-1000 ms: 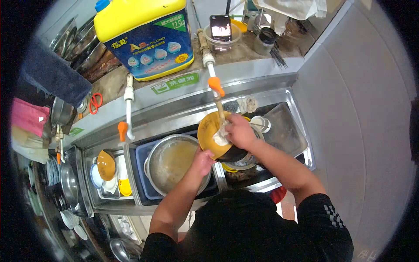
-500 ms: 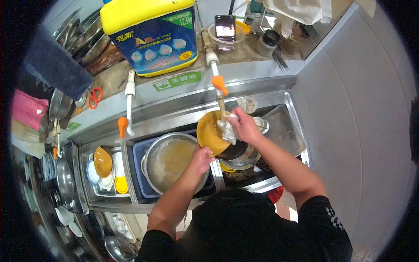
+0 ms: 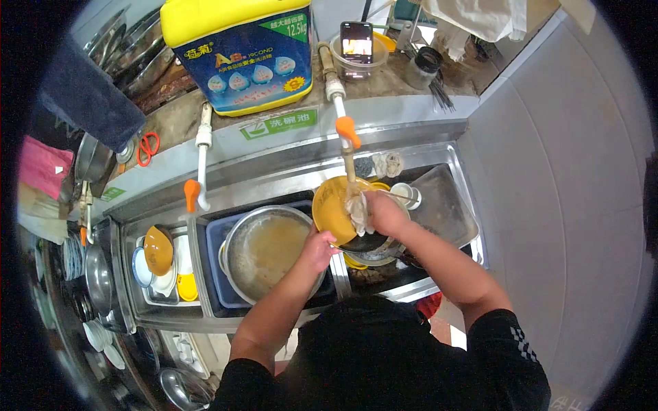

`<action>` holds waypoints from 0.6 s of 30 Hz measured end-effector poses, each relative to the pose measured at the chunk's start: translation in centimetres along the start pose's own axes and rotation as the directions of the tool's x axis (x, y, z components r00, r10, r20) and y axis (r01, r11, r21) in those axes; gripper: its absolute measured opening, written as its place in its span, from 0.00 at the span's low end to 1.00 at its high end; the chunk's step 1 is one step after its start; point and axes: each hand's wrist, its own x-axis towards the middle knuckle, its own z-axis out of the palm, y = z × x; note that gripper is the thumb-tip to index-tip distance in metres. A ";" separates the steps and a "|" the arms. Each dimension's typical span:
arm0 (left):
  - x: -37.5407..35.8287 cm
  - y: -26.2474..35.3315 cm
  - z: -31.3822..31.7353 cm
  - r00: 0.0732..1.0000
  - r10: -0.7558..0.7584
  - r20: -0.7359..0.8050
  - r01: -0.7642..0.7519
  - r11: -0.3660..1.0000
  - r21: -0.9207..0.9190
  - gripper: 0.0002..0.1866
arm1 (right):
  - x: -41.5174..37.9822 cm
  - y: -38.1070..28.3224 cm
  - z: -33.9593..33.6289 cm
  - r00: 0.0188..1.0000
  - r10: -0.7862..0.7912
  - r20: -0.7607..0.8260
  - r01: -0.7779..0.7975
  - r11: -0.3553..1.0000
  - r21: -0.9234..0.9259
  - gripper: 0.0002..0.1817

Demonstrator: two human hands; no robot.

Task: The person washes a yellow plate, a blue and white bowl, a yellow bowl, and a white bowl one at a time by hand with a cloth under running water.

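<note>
My left hand [image 3: 318, 251] grips the near-left rim of a yellow bowl [image 3: 332, 209], tilted over the right sink basin. A white cloth [image 3: 358, 211] is bunched in my right hand [image 3: 385, 216], at the bowl's right side under the tap [image 3: 349, 161]. A thin stick-like item [image 3: 397, 196] shows beside my right hand; whether I hold it is unclear. Beneath the bowl lies a dark pan [image 3: 370, 242], partly hidden. To the left, a big metal pot [image 3: 269, 255] of cloudy brownish water stands in a blue tub [image 3: 215, 264].
The left basin holds an orange-brown bowl [image 3: 158, 251] and a yellow dish [image 3: 187, 287]. A metal tray [image 3: 442, 212] lies at right, near a white cup [image 3: 406, 196]. Behind stand a detergent jug [image 3: 247, 68] and a phone [image 3: 356, 42]. Red scissors [image 3: 148, 148] lie at left.
My right hand and the cloth have moved slightly down and nearer to me. The bowl has shifted a little to the right, and the thin stick-like item now shows.
</note>
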 end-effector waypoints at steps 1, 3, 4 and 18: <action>0.0 -0.1 0.1 1.000 0.000 0.000 0.000 1.000 -0.001 0.27 | -0.2 -0.2 -0.1 1.000 0.012 -0.025 -0.018 0.969 -0.246 0.21; 0.0 -0.2 0.3 1.000 0.001 -0.004 -0.001 1.000 -0.007 0.27 | -1.1 -1.6 -1.6 0.998 0.020 0.057 -0.003 0.959 -0.284 0.20; -0.1 -0.2 0.4 1.000 0.001 -0.004 -0.001 1.000 -0.007 0.27 | -1.4 -2.0 -2.1 0.990 0.031 0.138 0.015 0.947 -0.321 0.19; -1.0 0.8 2.0 0.999 0.053 0.011 -0.052 0.998 -0.043 0.30 | 1.2 -0.4 0.4 0.946 0.291 -0.144 -0.004 0.454 0.891 0.14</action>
